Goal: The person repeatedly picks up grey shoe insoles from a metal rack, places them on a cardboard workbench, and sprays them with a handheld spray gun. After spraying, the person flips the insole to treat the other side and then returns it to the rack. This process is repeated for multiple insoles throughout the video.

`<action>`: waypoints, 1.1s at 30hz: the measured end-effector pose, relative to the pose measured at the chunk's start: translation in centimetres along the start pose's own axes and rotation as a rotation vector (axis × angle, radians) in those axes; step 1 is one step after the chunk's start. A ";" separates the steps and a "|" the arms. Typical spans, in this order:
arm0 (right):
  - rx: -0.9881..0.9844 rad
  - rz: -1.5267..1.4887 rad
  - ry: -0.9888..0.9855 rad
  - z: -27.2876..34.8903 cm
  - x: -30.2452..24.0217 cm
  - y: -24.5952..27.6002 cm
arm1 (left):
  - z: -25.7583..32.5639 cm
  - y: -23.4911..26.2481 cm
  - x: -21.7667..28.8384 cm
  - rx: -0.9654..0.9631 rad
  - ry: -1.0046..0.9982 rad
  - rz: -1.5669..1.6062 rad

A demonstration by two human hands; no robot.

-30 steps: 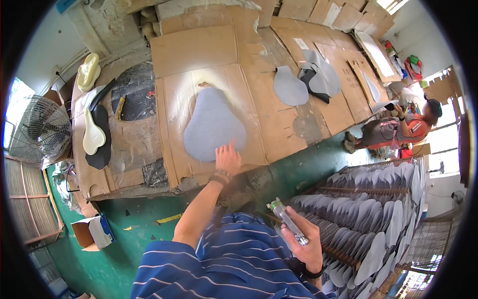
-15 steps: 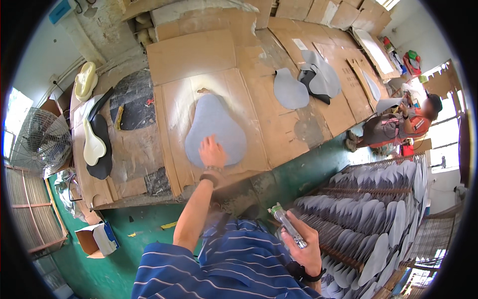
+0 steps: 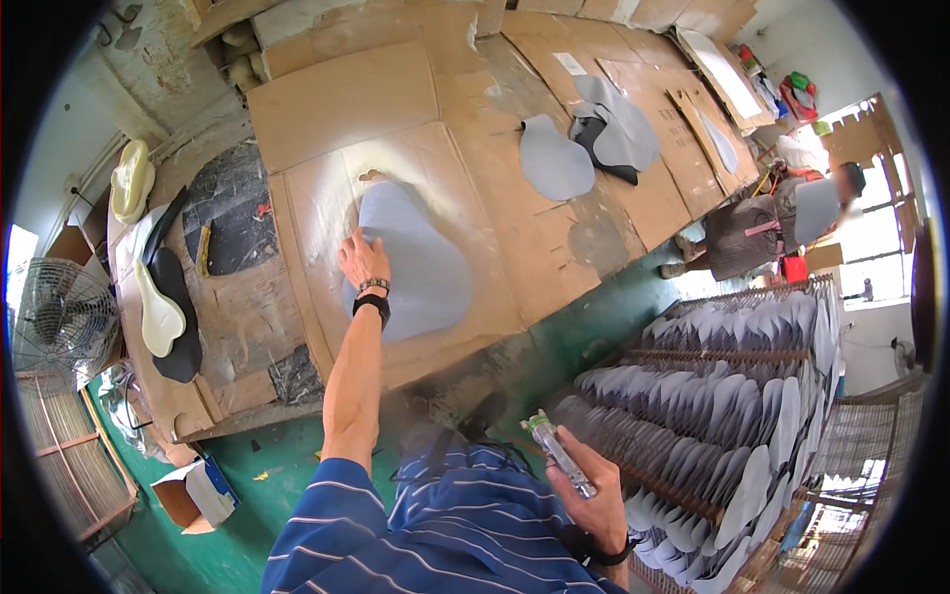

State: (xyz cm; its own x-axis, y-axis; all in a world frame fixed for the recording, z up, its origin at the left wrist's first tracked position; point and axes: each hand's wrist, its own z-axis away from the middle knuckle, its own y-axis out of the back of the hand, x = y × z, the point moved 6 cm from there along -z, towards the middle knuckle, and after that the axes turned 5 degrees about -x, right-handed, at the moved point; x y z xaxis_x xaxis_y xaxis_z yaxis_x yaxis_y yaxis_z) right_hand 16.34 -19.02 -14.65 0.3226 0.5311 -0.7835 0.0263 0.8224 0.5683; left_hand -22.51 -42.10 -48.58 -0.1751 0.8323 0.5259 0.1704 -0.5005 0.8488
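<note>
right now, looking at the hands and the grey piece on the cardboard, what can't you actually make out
- Head view: the grey sheet is partly covered by the left hand, so its left edge there is hidden.
- The spray tool in the right hand: its lower end is hidden by the fingers, and the nozzle is too small to read.
- The seated person is small and bent by the lens rim.
- The rack of grey pieces runs off the right edge.

Open cardboard box [image 3: 194, 492] with blue and white side, on green floor [image 3: 247, 475] at lower left, small white paper label [image 3: 569, 63] on brown cardboard, far part of counter [image 3: 416, 89]
</note>
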 end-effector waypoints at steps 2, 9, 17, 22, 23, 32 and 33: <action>-0.001 -0.005 -0.052 -0.3 -0.4 0.0 | 0.3 0.0 -0.1 0.030 -0.073 0.008; -0.042 0.002 -0.039 -1.4 -1.1 -0.5 | 1.3 0.4 0.8 -0.036 -0.186 -0.021; -0.059 0.049 0.034 -1.8 -1.8 -0.7 | 0.3 0.8 0.6 -0.113 0.034 0.042; -0.045 0.031 0.004 -1.4 -1.0 -0.7 | 0.9 1.1 3.4 -0.145 -0.132 -0.165; -0.039 0.023 0.002 -1.3 -0.8 -0.8 | 1.2 1.3 3.3 -0.117 -0.127 -0.145; -0.008 0.029 -0.030 -0.9 -0.5 -0.3 | 0.9 0.6 1.1 -0.085 -0.013 0.089; -0.012 0.023 -0.032 -1.0 -0.6 -0.3 | 0.9 0.7 1.2 -0.072 -0.019 0.093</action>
State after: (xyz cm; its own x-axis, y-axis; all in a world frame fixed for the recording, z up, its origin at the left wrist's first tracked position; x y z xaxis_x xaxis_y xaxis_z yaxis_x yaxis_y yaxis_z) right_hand 15.17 -19.36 -14.62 0.3529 0.5432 -0.7618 0.0073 0.8126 0.5828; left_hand -21.74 -41.28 -47.37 -0.1431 0.7856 0.6019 0.1147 -0.5909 0.7985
